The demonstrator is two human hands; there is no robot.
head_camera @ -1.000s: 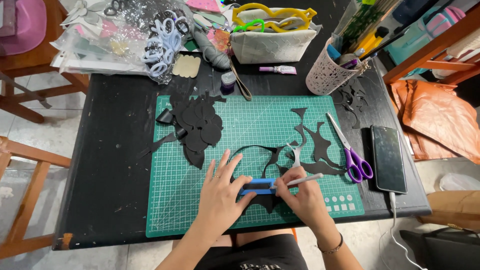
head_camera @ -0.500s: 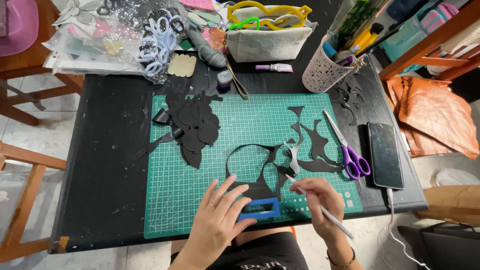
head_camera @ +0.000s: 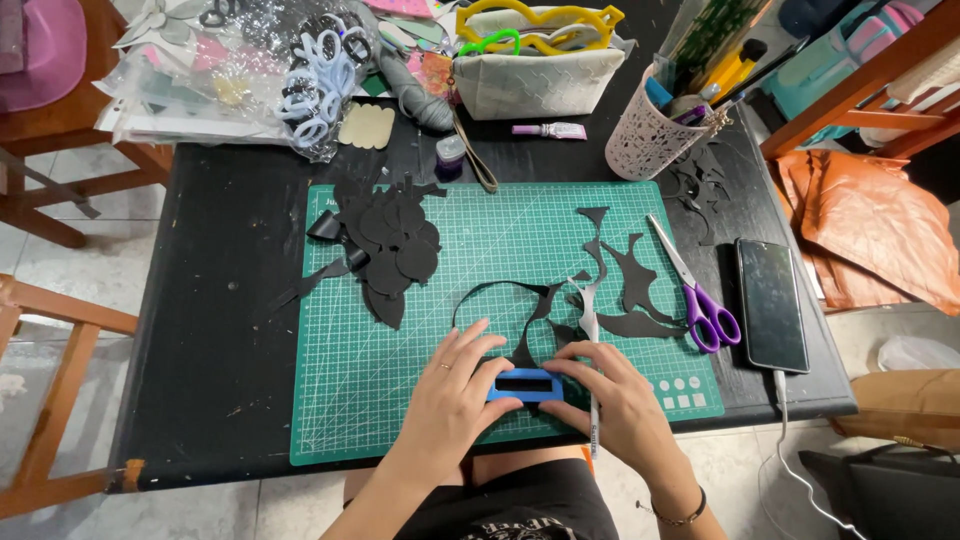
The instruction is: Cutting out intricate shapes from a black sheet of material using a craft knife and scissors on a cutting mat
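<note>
A small blue rectangular frame (head_camera: 527, 386) with a black slot lies on the green cutting mat (head_camera: 400, 400) near its front edge. My left hand (head_camera: 452, 402) grips its left end and my right hand (head_camera: 612, 400) grips its right end. A thin white pen-shaped craft knife (head_camera: 590, 335) runs through my right hand's fingers, its tip pointing away from me. Black paper offcuts (head_camera: 520, 330) lie just beyond the frame.
A pile of black cut shapes (head_camera: 385, 245) sits on the mat's left. Purple-handled scissors (head_camera: 700, 295) and a phone (head_camera: 771, 303) lie at the right. A white pen cup (head_camera: 648, 140), a pouch (head_camera: 535, 75) and plastic bags (head_camera: 220, 75) crowd the back of the black table (head_camera: 210, 350).
Both hands have come together on the blue frame, which moved slightly up the mat. My right hand swung the craft knife from pointing toward me to pointing away.
</note>
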